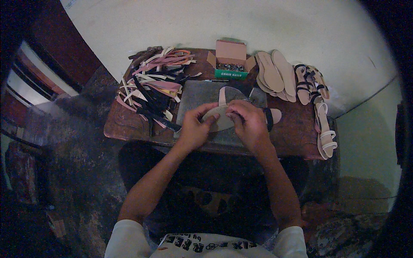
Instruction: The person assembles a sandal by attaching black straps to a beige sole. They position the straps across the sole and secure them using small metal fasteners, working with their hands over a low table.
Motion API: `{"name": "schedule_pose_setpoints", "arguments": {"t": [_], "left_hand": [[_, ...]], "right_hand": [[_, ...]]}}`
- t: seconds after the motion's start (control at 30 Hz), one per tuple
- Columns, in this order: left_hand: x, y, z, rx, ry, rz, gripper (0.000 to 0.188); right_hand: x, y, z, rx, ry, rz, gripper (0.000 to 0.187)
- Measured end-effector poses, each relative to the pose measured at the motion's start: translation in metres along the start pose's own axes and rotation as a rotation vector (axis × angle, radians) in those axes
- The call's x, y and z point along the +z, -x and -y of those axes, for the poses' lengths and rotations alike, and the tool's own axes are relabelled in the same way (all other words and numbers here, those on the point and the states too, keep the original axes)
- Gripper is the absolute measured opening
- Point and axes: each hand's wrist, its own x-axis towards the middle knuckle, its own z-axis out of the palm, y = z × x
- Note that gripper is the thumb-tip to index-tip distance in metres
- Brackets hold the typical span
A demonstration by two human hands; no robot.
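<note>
Over a grey slab (195, 92) on the wooden table, I hold a beige sandal sole (220, 122). My left hand (196, 125) grips its left side, with the thumb on the face of the sole. At its right edge is my right hand (250, 123), fingers pinched together. A pale pinkish strap (222, 96) rises from the far edge of the sole between the hands. Whatever the right fingertips pinch there is too small to make out. Just right of that hand lies a sandal with a black strap (274, 116), partly hidden by the hand.
A heap of strap strips (152, 86) in pink, cream and black covers the table's left side. Behind the slab stands an open green box (232, 74) of small nails. Loose soles (275, 75), dark-strapped sandals (303, 84) and white-strapped sandals (326, 133) lie at right.
</note>
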Motion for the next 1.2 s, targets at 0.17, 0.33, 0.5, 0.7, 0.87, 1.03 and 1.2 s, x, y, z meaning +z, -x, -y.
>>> {"name": "schedule_pose_setpoints", "arguments": {"t": [0.17,0.33,0.5,0.7,0.87,1.03,1.2], "left_hand": [[-0.004,-0.001,-0.006,-0.014,-0.055,0.027,0.035],[-0.004,-0.002,-0.007,-0.053,-0.072,0.04,0.035],[-0.003,-0.005,0.006,0.04,-0.049,0.057,0.033],[-0.003,-0.005,0.005,0.077,-0.07,0.073,0.033],[-0.004,-0.004,-0.001,-0.021,-0.037,0.099,0.035],[-0.006,-0.005,0.004,0.02,-0.073,0.113,0.035],[-0.005,-0.003,0.002,-0.01,-0.1,0.104,0.035]], "right_hand": [[0.0,0.0,0.0,0.01,-0.046,0.017,0.016],[0.0,0.0,-0.002,-0.027,-0.023,0.026,0.017],[0.003,0.001,-0.005,-0.035,-0.01,0.024,0.019],[0.005,0.002,0.0,0.003,0.006,0.018,0.018],[0.006,0.002,-0.004,-0.034,0.027,0.011,0.014],[0.007,0.002,-0.007,0.005,0.033,0.025,0.012],[0.007,0.002,-0.01,0.017,0.027,0.041,0.014]]}}
